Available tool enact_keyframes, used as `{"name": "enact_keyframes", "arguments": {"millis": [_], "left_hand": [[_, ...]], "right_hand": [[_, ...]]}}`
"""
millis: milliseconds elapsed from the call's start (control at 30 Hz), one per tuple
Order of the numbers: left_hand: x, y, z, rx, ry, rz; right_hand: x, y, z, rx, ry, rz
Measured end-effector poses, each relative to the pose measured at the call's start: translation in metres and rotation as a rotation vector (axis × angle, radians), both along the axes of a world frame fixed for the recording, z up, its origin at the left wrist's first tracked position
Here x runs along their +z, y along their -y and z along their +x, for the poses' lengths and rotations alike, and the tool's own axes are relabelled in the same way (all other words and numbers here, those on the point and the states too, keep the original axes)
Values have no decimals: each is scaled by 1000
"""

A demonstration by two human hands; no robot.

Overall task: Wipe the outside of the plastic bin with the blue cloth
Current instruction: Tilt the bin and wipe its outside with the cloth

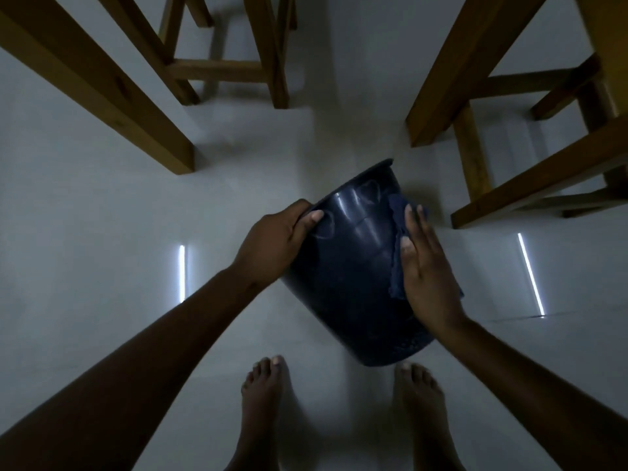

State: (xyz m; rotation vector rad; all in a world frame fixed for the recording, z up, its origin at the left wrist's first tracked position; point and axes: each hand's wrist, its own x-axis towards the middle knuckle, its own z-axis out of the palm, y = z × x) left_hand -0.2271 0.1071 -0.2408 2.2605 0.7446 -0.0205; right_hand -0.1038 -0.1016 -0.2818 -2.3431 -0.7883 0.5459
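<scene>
A dark blue plastic bin (353,266) is tilted above the pale floor, its rim pointing away from me and its base near my feet. My left hand (272,243) grips the bin's rim on the left, thumb on the outer wall. My right hand (424,266) lies flat on the bin's right side, fingers stretched, pressing the blue cloth (396,253) against the outer wall. Most of the cloth is hidden under that hand; its scalloped edge shows to the left of my fingers.
Wooden table legs (102,90) stand at the left, a wooden stool (224,66) behind, and more wooden legs and rails (475,130) at the right. My bare feet (265,402) stand on the glossy grey floor (102,232), which reflects two light strips.
</scene>
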Motion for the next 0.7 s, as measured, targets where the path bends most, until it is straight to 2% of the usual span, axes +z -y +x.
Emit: {"name": "enact_keyframes", "arguments": {"millis": [67,133,200,267,367,400,433,500,600,633,700], "left_hand": [[2,5,12,-6,-6,43],[3,5,21,-45,-3,44],[4,5,24,-79,17,14],[3,4,26,-96,24,18],[5,4,30,-63,5,52],[5,4,31,-55,-4,51],[5,4,32,-52,-14,52],[2,4,33,-49,-24,60],[1,7,33,-55,5,39],[2,7,34,-63,12,41],[3,7,37,-78,4,59]], "right_hand": [[0,8,-30,70,135,-106],[1,14,-57,300,334,-193],[-2,10,-47,493,449,-183],[-3,-5,-16,405,386,-82],[-2,-11,10,67,33,38],[-2,-8,4,21,4,11],[-1,-2,-9,33,59,-57],[-3,11,-48,209,293,-191],[-5,14,-72,537,523,-189],[-3,7,-61,567,547,-177],[-1,-7,-32,416,452,-125]]}}
